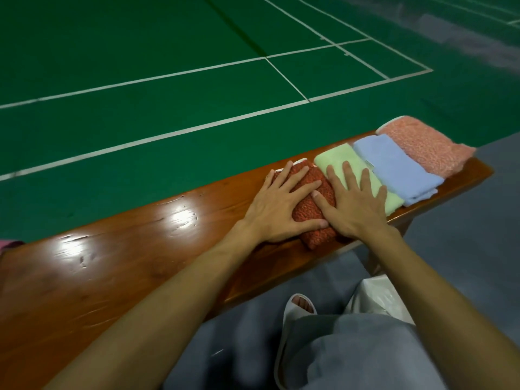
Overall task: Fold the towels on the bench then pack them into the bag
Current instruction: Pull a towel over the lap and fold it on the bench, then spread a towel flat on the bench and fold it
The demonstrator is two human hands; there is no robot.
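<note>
**Rust-red towel pressed flat under two hands**

Wood, glossy and scuffed, makes up the long counter, which runs from the lower left of the frame up to the right. On its far right end four folded towels lie in a row, each touching the next. The rust-red towel is nearest the middle of the frame, followed by a pale green towel, a light blue towel and a salmon-pink towel at the very end.

The left hand lies flat on the rust-red towel with its fingers straight and spread. The right hand is just as flat, its thumb on the rust-red towel and its fingers on the pale green one. Neither hand grips anything.

At the lower right, a whitish plastic bag sits on the grey floor beside a slippered foot. A green court floor with white lines fills the upper frame.
</note>
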